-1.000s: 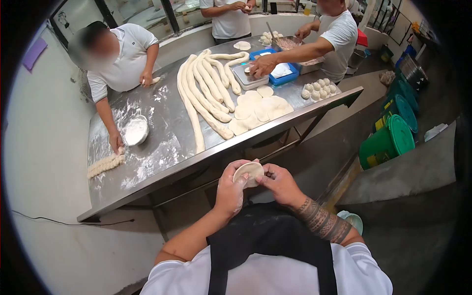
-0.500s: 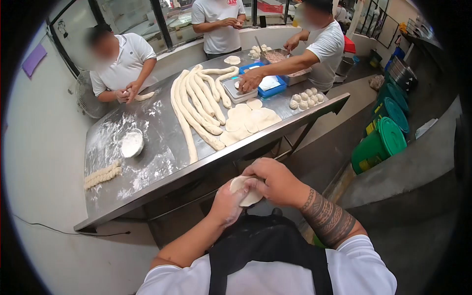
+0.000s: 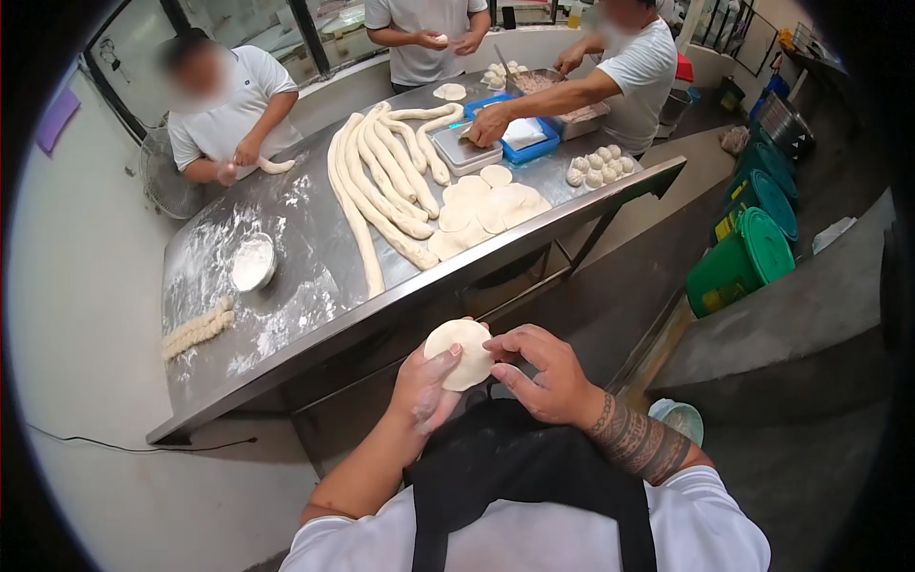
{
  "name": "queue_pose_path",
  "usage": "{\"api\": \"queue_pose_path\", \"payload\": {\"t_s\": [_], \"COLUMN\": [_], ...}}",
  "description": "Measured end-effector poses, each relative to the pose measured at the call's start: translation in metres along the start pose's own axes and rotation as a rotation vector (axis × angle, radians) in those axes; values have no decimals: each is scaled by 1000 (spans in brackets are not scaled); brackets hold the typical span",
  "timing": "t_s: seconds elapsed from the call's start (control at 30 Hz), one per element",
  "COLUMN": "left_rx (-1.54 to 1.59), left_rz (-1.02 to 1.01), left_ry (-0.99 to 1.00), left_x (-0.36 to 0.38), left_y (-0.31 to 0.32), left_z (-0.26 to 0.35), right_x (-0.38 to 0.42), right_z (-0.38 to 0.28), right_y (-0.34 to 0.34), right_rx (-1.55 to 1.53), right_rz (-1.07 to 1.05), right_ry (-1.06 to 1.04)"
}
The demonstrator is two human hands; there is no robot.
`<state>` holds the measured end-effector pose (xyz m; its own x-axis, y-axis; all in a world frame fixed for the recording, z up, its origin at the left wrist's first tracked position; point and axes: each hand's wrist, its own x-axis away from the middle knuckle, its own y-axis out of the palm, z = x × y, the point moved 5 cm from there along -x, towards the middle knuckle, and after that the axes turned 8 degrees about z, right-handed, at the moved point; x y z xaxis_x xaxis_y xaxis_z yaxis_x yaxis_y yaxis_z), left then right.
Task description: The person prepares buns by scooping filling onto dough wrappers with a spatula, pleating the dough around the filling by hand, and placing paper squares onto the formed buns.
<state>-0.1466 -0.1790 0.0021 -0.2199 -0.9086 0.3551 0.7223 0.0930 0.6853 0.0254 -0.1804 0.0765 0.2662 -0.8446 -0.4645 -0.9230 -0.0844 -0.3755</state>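
A round, flat dough disc (image 3: 461, 358) lies on my left hand (image 3: 426, 389), whose thumb presses on its face. My right hand (image 3: 543, 370) is at the disc's right edge, fingers bent and a little apart, with nothing held between them. Both hands are in front of my black apron, on the near side of the metal table (image 3: 315, 205). Across the table's edge lies a pile of overlapping flat dough rounds (image 3: 486, 212). Long dough ropes (image 3: 367, 205) stretch beside the pile.
A flour bowl (image 3: 254, 263) and a row of small dough pieces (image 3: 198, 332) are at the left. Filled buns (image 3: 599, 167), a scale (image 3: 465, 151) and a blue tray (image 3: 543, 146) stand at the right. Three people work around the table's far side. Green buckets (image 3: 734, 267) stand at the right.
The dough disc now faces up flat and shows fully. My right hand has moved right and loosened from it. The co-worker at the left has shifted their hands over a dough piece.
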Motion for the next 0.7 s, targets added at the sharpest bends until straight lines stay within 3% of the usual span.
{"api": "queue_pose_path", "payload": {"t_s": [0.17, 0.47, 0.7], "left_rx": [81, -160, -74], "left_rz": [13, 217, 167], "left_ry": [-15, 19, 20], "left_x": [-2, 7, -9], "left_y": [-5, -10, -8], "left_z": [-7, -2, -1], "right_x": [11, 20, 9], "right_z": [4, 21, 24], "right_y": [-3, 4, -2], "right_rx": [-18, -98, -107], "right_rz": [30, 56, 48], "right_ry": [-2, 50, 48]}}
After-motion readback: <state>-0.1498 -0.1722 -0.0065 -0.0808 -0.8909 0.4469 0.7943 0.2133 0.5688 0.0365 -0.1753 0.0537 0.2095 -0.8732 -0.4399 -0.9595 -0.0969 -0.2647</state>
